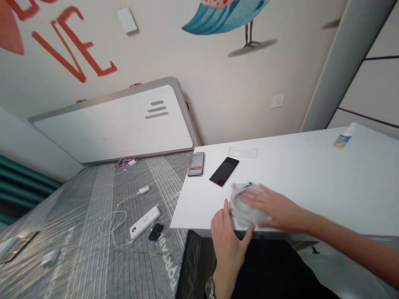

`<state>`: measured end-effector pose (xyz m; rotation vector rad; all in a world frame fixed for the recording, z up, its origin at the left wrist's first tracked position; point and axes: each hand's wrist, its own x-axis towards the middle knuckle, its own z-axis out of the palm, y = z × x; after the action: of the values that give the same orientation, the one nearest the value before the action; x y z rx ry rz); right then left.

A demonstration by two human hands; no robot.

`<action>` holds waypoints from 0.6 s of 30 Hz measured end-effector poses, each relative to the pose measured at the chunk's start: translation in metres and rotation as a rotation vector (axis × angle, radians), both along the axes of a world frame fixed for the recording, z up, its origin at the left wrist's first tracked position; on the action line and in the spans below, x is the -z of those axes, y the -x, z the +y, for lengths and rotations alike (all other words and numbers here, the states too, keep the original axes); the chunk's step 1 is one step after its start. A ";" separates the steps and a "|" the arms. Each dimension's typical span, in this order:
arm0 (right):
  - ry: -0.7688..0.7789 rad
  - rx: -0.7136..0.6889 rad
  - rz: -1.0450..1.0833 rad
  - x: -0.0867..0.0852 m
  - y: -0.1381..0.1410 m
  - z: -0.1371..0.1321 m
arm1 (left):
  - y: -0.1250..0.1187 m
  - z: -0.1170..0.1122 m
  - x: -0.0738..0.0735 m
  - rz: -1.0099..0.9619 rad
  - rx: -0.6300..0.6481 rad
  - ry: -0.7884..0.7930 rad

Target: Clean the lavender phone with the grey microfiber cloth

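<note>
A light grey cloth [249, 211] lies bunched near the front edge of the white table. My right hand [274, 205] presses on it from above, fingers laid over the fabric, holding it. Beneath the cloth is a flat thing, mostly covered; only slivers of its edge show. At the table's front edge, my left hand [229, 232] has its forefinger and thumb braced round the near left corner of that covered thing. Beyond the cloth lies a dark-screened phone [224, 171], set at a slant. A clear, flat rectangular case [242, 153] rests behind it.
A pixelated packet [196, 164] sits at the left edge of the white table [311, 174]. A white bottle [344, 136] stands far right. On the plastic-covered mattress [93, 216] to the left are a white power strip [145, 222], cables and a small black object [156, 231].
</note>
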<state>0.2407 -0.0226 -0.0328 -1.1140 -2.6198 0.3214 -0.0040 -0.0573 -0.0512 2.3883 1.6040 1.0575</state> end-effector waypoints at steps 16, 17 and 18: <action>-0.236 0.252 -0.068 0.016 0.003 -0.036 | -0.003 -0.004 -0.002 0.081 -0.065 0.011; -0.267 0.293 -0.070 0.019 -0.001 -0.037 | -0.004 -0.004 -0.004 0.086 -0.062 0.022; -0.287 0.322 -0.074 0.020 -0.003 -0.038 | -0.006 -0.003 -0.006 0.088 -0.062 0.035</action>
<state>0.2438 -0.0608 -0.0533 -1.4313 -2.3914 -0.1602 0.0016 -0.0608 -0.0452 2.4092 1.7208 0.9374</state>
